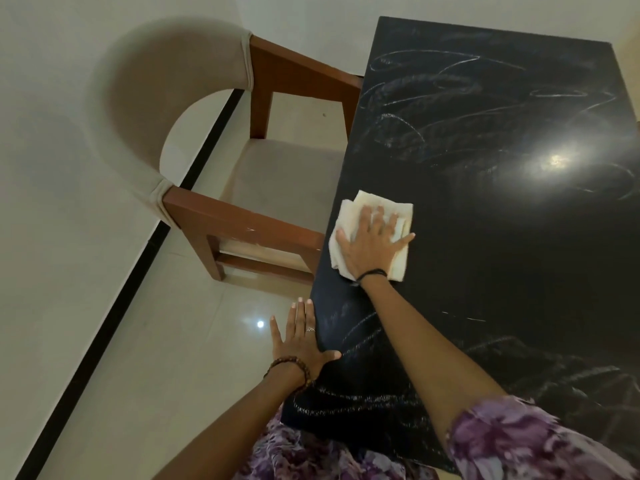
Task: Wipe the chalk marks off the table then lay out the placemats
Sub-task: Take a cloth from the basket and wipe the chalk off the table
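Right hand [372, 245] flat, fingers spread, pressing cloth [367, 209] onto table [519, 254]. Chalk marks [433, 109] mostly farther up the long top; left hand [299, 341] open, bracing the near edge.

Sleeves: purple floral fabric sleeve [540, 441], short, arms bare below.
Left wrist: brown beaded bracelet [289, 363].
Left finger: thin silver ring [310, 329].
Right wrist: thin black cord band [372, 273].
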